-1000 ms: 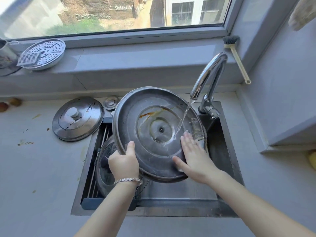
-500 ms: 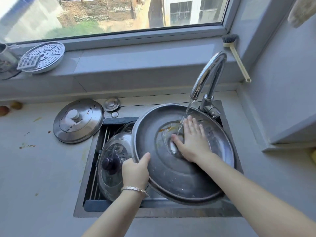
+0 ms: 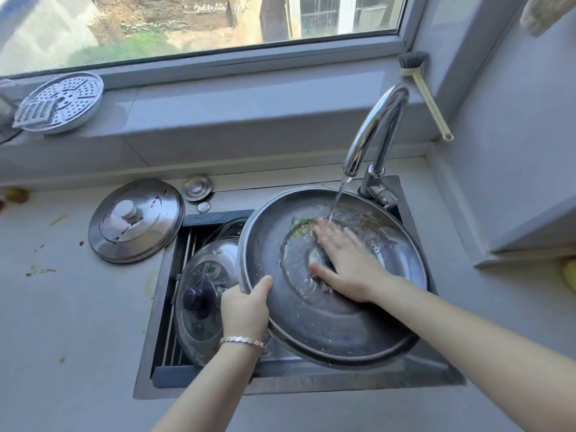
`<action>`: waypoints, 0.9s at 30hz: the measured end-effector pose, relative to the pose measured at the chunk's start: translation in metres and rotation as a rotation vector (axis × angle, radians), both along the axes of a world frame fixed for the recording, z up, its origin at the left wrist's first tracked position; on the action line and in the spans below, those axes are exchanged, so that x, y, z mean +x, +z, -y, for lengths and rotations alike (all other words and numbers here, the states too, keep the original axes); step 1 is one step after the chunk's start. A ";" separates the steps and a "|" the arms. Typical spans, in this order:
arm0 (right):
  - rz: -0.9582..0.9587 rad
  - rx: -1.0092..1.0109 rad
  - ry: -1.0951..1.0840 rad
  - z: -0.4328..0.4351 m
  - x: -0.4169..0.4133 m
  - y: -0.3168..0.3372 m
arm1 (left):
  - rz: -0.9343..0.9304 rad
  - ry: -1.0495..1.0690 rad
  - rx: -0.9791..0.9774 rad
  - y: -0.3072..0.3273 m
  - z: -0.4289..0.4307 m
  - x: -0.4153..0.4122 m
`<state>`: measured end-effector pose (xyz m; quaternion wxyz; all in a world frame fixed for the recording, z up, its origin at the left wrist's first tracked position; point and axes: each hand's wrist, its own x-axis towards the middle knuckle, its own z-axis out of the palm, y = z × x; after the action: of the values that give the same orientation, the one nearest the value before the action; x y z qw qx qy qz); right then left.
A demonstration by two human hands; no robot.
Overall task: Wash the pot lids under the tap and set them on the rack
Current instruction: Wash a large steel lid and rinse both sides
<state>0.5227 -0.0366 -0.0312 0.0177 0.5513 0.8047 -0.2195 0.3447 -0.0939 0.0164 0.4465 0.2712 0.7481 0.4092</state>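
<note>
A large steel lid (image 3: 314,319) lies inside up over the sink (image 3: 146,353), under the running tap (image 3: 374,129). My left hand (image 3: 244,310) grips its left rim, thumb over the edge. My right hand (image 3: 349,263) lies flat inside the lid with straight fingers, and the water stream lands at my fingertips. An orange-brown stain shows near the lid's middle. A glass lid with a dark knob (image 3: 202,294) rests on the rack (image 3: 179,307) in the sink's left part. A smaller steel lid with a white knob (image 3: 135,219) lies on the counter.
A perforated steamer plate (image 3: 62,101) and a small grater sit on the window sill at the left. A dish brush (image 3: 427,95) leans in the right corner. A small round steel cap (image 3: 198,188) lies behind the sink. Food scraps dot the left counter.
The big lid has been lowered from tilted upright to nearly flat and shifted right under the tap. My right hand moved from its lower rim to its middle, rubbing under the stream.
</note>
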 end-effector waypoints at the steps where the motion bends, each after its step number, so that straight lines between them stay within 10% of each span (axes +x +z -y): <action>1: 0.029 0.018 -0.101 -0.004 0.010 -0.002 | 0.001 -0.002 0.005 -0.002 0.001 -0.001; 18: 0.009 0.039 -0.341 -0.033 -0.019 0.004 | 0.012 0.000 0.035 -0.003 -0.004 -0.014; 27: -0.255 0.139 0.326 0.000 -0.070 0.020 | 0.132 0.011 0.090 -0.012 -0.010 -0.010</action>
<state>0.4528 -0.0367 -0.0113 -0.0870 0.3814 0.8922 -0.2258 0.3342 -0.0840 0.0047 0.4801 0.2592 0.6993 0.4619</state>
